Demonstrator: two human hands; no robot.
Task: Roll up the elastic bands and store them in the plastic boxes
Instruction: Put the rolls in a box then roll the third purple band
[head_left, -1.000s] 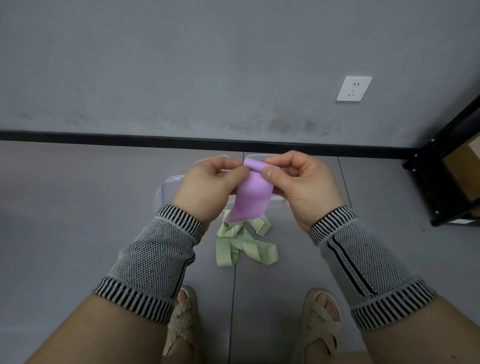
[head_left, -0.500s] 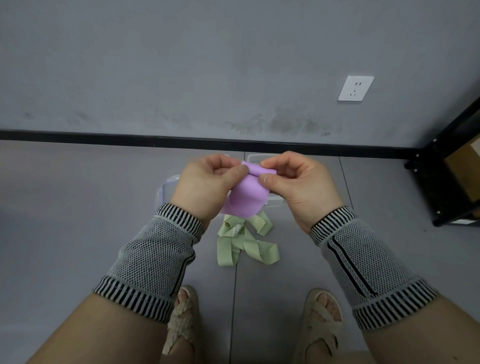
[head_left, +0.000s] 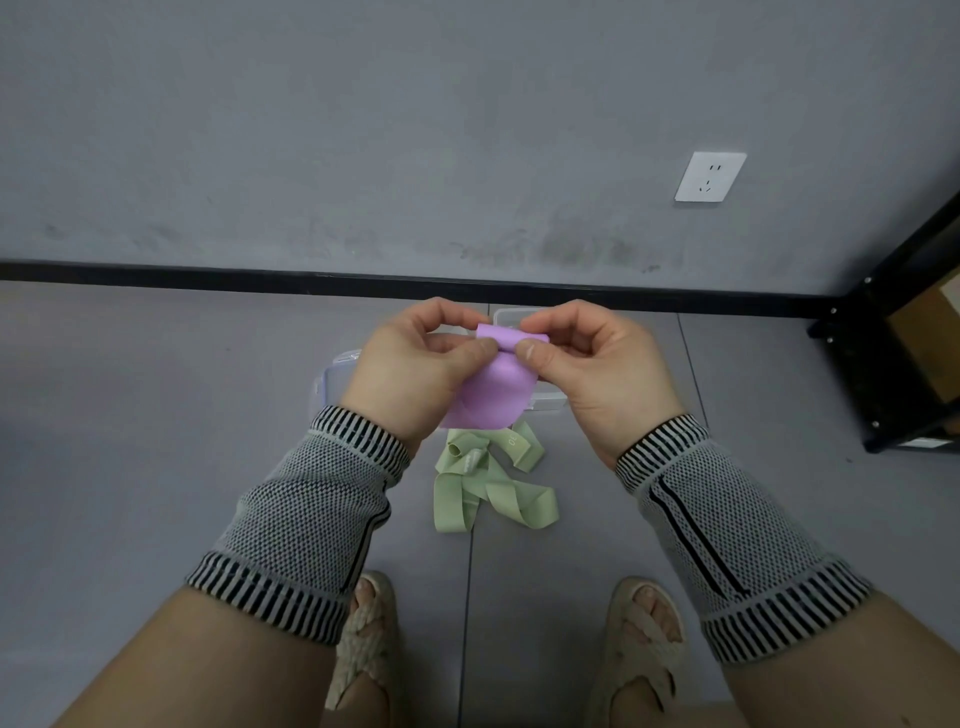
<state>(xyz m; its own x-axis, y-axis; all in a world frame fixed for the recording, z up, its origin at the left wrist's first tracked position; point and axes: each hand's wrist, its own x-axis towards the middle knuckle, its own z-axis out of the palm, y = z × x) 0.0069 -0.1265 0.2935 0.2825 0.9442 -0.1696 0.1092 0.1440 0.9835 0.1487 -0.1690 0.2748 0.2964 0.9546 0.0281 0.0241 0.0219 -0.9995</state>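
At frame centre, the left hand (head_left: 415, 364) and right hand (head_left: 592, 358) pinch one smooth purple elastic band (head_left: 493, 400) by its rolled top edge. Its hanging tail is shorter than a second ago. Behind them on the grey floor (head_left: 156, 441) sit two clear plastic boxes (head_left: 332, 379), partly hidden; below, one pale-green elastic band (head_left: 488, 488) lies crumpled.

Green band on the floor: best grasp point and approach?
Take the green band from above at the tangled middle where its strips cross. It lies loose and flat on the floor, with nothing standing on it; a pinch there should gather several loops.
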